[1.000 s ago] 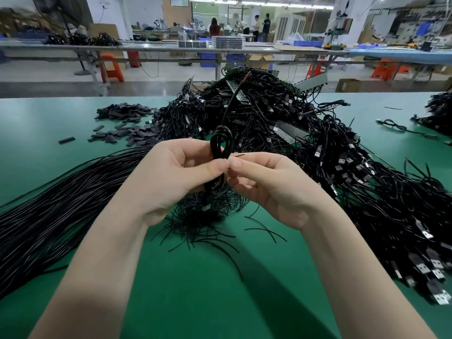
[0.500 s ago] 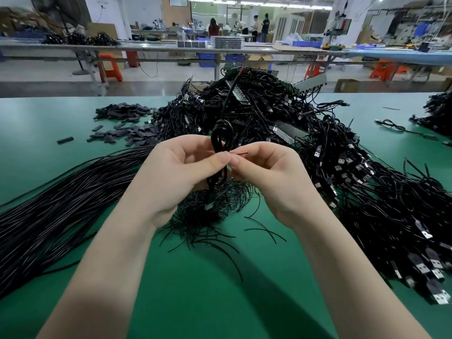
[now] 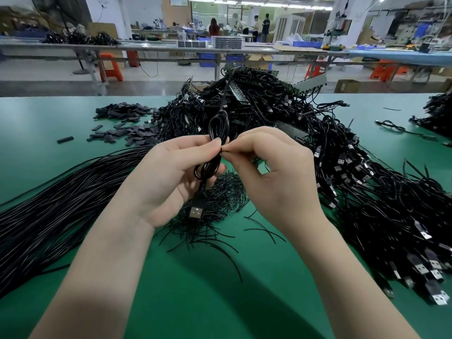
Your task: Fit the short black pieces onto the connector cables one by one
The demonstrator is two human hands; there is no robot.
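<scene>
Coiled cable (image 3: pixel 218 133) gripped by left hand (image 3: pixel 171 177), frame centre; thin tie end pinched by right hand (image 3: pixel 274 172) fingers; USB plug (image 3: pixel 196 211) hung below.

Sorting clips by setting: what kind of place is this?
Likely a factory assembly floor: a heap of USB cables on a green worktable, a pile of short black pieces, and long workbenches behind.

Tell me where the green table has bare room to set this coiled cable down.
Bare patches: the near table between the forearms, and the far left corner left of the short black pieces. Crowded: long cables on the left, connector cable heap at centre and right, wire scraps under the hands.
</scene>
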